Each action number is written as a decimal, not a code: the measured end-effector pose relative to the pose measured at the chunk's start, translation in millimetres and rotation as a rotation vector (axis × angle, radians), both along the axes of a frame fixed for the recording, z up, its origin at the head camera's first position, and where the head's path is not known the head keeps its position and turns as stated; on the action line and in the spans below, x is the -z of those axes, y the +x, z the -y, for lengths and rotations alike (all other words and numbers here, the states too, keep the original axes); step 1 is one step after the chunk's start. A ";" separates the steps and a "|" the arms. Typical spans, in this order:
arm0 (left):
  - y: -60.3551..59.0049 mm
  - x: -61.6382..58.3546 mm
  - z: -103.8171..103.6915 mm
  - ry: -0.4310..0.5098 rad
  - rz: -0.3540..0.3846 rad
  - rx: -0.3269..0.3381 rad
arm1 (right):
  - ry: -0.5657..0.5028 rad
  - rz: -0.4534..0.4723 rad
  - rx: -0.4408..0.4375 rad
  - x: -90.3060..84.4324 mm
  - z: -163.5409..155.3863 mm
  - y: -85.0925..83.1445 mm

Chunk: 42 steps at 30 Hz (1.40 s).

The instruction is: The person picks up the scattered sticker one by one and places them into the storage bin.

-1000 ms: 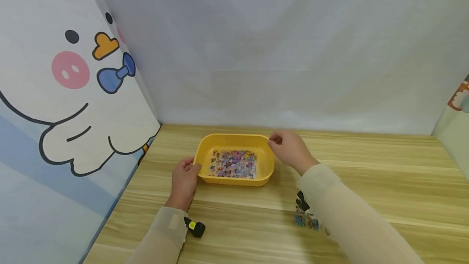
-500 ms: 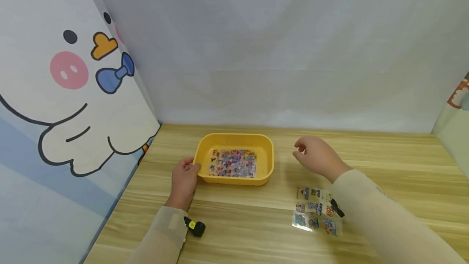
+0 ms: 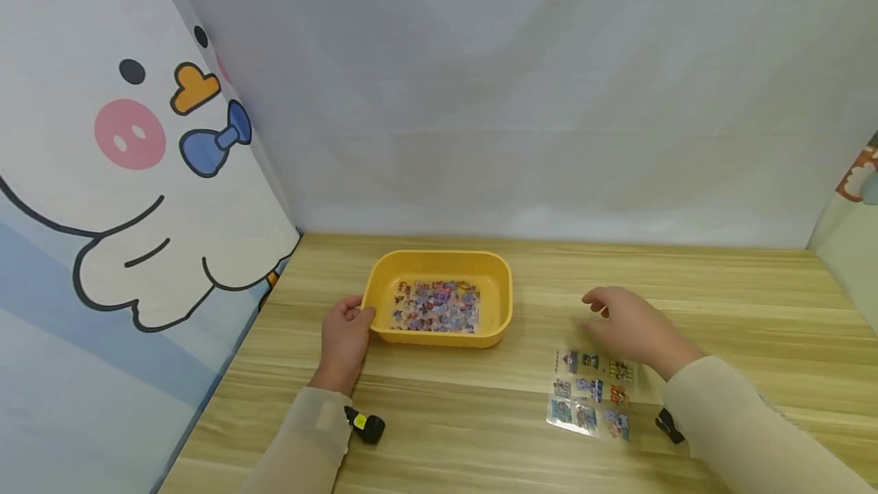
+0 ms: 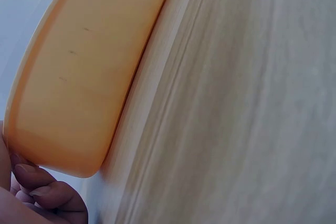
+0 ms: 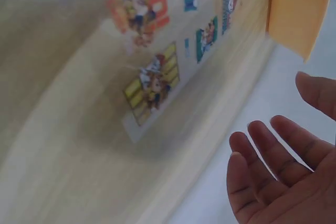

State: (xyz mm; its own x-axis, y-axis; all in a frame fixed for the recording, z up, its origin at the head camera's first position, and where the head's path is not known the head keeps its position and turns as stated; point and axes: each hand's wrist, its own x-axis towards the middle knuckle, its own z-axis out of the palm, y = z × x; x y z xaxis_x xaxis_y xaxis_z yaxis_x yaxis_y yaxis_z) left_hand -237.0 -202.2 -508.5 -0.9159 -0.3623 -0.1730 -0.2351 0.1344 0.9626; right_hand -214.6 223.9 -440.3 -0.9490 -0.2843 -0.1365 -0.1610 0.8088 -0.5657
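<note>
A yellow plastic tray [image 3: 495,299] stands on the table, a sheet of small colourful stickers [image 3: 439,307] lying flat on its bottom. At the tray's left end my left hand [image 3: 345,338] grips the rim; in the left wrist view, curled fingers [image 4: 55,195] meet the tray's corner. My right hand [image 3: 634,330] hovers to the right of the tray, holding nothing, its fingers loosely bent and apart in the right wrist view. Just below and left of it lies a clear sticker sheet [image 3: 591,391] with rows of cartoon pictures, flat on the wood.
The wood-grain table [image 3: 446,418] reaches back to a pale grey cloth wall [image 3: 521,97]. On the left hangs a panel with a cartoon bird [image 3: 199,235]. Black wrist straps [image 3: 366,425] sit on both sleeves.
My right hand has left the tray's right corner and moved right and towards me, nearer the clear sticker sheet, which its sleeve no longer covers. My left hand and the tray have stayed put.
</note>
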 end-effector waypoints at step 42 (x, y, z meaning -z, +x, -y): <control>-2.2 3.7 0.3 -0.011 0.004 0.008 | 0.213 -0.074 0.126 34.9 -23.3 71.9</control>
State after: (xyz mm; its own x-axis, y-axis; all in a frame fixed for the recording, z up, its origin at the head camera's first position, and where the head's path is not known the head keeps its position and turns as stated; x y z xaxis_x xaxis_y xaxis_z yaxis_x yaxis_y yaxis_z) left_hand -239.1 -202.5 -512.2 -0.9182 -0.3565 -0.1728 -0.2378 0.1471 0.9601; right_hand -142.7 247.2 -475.2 -0.9847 -0.1358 -0.1095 -0.0862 0.9245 -0.3712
